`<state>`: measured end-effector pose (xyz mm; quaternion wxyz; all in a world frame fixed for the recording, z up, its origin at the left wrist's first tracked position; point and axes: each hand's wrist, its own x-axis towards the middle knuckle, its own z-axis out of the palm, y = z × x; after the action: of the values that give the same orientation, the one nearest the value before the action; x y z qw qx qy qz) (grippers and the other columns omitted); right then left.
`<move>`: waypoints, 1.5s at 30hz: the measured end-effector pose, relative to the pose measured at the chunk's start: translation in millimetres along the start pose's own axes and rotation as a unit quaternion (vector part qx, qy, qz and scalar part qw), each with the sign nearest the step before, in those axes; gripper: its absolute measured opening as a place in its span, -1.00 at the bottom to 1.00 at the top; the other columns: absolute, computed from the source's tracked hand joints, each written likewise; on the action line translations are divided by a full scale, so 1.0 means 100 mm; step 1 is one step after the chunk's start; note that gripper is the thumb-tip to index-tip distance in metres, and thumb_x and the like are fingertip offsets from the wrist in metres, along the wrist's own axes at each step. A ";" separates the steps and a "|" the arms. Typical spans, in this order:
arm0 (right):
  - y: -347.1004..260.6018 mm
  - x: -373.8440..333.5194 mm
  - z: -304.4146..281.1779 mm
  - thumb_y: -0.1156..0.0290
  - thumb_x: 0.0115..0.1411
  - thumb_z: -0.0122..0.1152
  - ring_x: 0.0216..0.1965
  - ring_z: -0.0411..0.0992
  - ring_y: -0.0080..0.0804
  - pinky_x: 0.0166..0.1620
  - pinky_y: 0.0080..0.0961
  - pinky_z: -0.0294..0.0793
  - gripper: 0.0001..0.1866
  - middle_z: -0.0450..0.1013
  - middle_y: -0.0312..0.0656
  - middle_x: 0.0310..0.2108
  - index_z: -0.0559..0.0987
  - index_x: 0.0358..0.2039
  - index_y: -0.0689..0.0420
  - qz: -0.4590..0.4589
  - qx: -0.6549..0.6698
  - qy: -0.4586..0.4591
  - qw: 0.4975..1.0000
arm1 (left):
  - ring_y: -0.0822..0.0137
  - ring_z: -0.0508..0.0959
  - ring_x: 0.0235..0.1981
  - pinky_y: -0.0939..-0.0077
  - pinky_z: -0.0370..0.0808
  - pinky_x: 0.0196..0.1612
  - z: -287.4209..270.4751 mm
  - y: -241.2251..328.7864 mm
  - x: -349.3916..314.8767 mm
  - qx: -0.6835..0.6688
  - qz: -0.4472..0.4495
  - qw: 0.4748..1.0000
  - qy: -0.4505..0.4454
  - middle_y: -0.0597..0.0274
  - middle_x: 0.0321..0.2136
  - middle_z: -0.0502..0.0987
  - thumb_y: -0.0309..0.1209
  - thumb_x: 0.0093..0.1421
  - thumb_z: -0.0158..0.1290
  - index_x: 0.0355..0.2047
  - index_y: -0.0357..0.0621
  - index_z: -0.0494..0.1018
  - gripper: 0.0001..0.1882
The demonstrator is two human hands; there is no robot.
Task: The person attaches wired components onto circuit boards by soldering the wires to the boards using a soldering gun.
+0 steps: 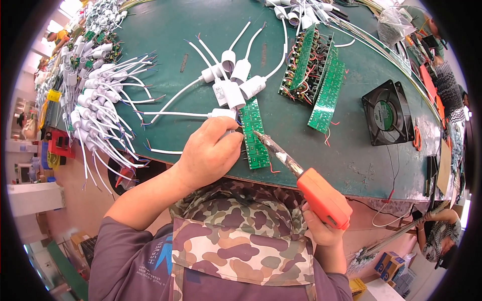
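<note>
The long green circuit board [253,135] lies on the green table [165,30], close to the near edge, right in front of the person. The left hand [208,153] is curled shut on the end of a white wire [181,114] and presses it down at the board's left side. The right hand [321,226] is wrapped tight around the orange handle of a soldering iron [301,175], and the iron's metal tip touches the board. To do this well, I think the left hand should keep the wire very still while the hot tip rests only on the one spot, then lifts straight off. A bunch of white plugs [233,83] sits just above the board, so there is little room that way. More white wires [100,110] are piled well to the left. Other green boards [316,75] and a black fan [387,113] lie to the right. The table edge is very near the board, so the iron hand hangs past it.
</note>
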<state>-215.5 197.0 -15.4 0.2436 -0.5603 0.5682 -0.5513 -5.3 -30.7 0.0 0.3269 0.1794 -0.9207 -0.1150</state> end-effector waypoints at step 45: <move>-0.07 0.06 0.04 0.58 -0.05 0.39 -0.32 0.56 -0.24 -0.23 -0.44 0.52 -0.43 0.54 -0.05 -0.23 0.43 0.02 0.32 -0.009 -0.016 -0.016 1.000 | 0.11 0.52 -0.32 0.31 0.51 -0.29 0.00 0.00 0.02 0.007 0.027 1.000 0.002 0.12 -0.28 0.45 -0.63 -0.14 0.13 -0.42 -0.24 0.44 -0.79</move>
<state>-211.2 191.9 -7.6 0.2388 -0.5782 0.5681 -0.5347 -6.5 -31.9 1.0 0.3303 0.1568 -0.9255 -0.0989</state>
